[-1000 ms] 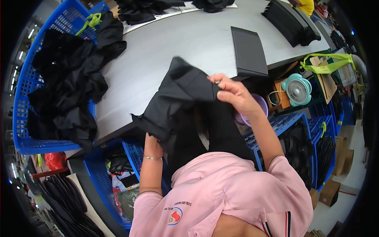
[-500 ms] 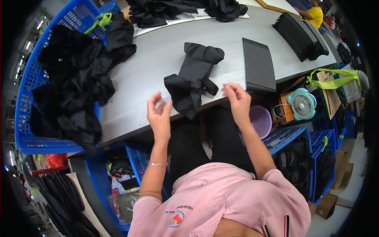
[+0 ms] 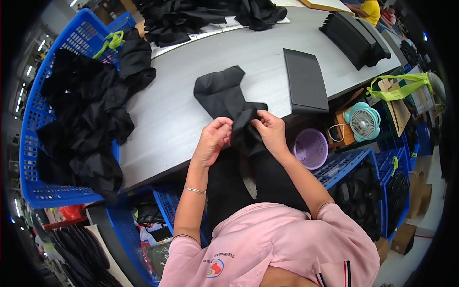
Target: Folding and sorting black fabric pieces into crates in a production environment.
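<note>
A piece of black fabric (image 3: 217, 88) lies on the grey table (image 3: 167, 119), and its near part hangs over the front edge toward my lap. My left hand (image 3: 215, 138) pinches the left side of that near part, with fingers curled. My right hand (image 3: 270, 131) grips the same cloth on its right, thumb and fingertips together on a fold. Right of the fabric lies a flat dark grey panel (image 3: 306, 81).
A blue crate (image 3: 36, 124) heaped with black fabric (image 3: 86, 110) stands left; more cloth (image 3: 181, 21) lies behind. Stacked black panels (image 3: 349, 38), a teal fan (image 3: 363, 124), purple basket (image 3: 310, 148) and low crates (image 3: 344, 162) are right. A person in yellow (image 3: 370, 12) sits beyond.
The fabric went from being held up to lying on the table while both hands let go; now both hands have closed on its near part and its far part has shifted left.
</note>
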`<state>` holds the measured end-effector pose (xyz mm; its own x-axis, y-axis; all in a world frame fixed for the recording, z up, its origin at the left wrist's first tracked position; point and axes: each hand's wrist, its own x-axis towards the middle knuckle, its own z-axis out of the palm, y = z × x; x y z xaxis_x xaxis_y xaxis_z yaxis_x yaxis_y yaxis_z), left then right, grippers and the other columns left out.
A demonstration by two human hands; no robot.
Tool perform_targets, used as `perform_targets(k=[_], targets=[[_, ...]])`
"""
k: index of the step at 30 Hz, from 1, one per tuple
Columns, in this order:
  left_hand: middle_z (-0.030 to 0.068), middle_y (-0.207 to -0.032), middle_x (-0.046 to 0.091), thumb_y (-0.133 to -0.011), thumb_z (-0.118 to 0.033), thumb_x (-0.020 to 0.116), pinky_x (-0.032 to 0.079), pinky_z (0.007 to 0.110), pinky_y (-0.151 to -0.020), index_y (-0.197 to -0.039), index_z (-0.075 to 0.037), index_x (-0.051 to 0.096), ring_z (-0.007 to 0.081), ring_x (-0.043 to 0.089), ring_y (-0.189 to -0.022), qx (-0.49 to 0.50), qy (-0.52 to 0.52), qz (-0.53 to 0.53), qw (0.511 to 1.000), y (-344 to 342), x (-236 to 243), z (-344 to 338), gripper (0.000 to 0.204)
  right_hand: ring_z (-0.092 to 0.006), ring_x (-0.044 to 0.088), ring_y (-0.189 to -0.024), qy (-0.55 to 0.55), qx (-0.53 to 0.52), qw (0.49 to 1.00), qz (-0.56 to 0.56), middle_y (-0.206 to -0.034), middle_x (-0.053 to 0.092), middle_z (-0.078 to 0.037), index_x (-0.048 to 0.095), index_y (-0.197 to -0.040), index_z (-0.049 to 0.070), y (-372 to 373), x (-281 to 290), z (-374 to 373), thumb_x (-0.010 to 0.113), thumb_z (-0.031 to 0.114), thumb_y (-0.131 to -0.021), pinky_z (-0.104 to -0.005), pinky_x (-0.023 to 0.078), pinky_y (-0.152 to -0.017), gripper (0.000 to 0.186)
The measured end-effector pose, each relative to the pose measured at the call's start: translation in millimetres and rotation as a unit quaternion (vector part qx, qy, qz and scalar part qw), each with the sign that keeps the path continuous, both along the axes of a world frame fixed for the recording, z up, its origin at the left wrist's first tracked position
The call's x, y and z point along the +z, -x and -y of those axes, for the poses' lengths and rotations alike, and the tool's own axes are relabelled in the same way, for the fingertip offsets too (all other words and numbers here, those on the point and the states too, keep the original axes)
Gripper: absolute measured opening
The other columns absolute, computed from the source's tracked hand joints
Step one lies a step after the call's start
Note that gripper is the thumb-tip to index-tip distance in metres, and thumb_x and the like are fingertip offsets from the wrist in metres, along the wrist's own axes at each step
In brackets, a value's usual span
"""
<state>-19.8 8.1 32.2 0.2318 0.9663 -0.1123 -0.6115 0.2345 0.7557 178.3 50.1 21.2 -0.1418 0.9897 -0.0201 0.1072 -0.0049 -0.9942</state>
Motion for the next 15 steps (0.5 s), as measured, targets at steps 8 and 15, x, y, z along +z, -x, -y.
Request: perform_targets(k=[8, 15], targets=[[-0.0066, -0.077, 0.054, -0.08, -0.004, 0.08, 0.042, 0.018, -0.061, -0.09, -0.008, 0.059, 0.0025, 0.05, -0.066, -0.003, -0.022, -0.177, 0.984, -37.8, -10.3, -12.4, 0.023, -0.0382, 0.064, -0.085, -0.289, -0.06, 0.92, 0.257, -0.102, 0.069, -0.017, 0.062, -0.121, 0.005, 13.0, -20.8, 5.6, 0.068, 0.006, -0.075, -0.042, 0.051, -0.075, 0.046], [-0.0058, -0.082, 0.054, -0.078, -0.002, 0.08, 0.042, 0.018, -0.064, -0.088, -0.006, 0.065, 0.0016, 0.051, -0.071, -0.017, -0.022, -0.224, 0.974, -30.7, 0.4, -5.6, 0.018, -0.0396, 0.063, -0.081, -0.221, -0.035, 0.942, 0.252, -0.098, 0.069, -0.014, 0.061, -0.118, 0.007, 18.2, -11.4, 10.0, 0.066, 0.012, -0.078, -0.0444, 0.049, -0.071, 0.04]])
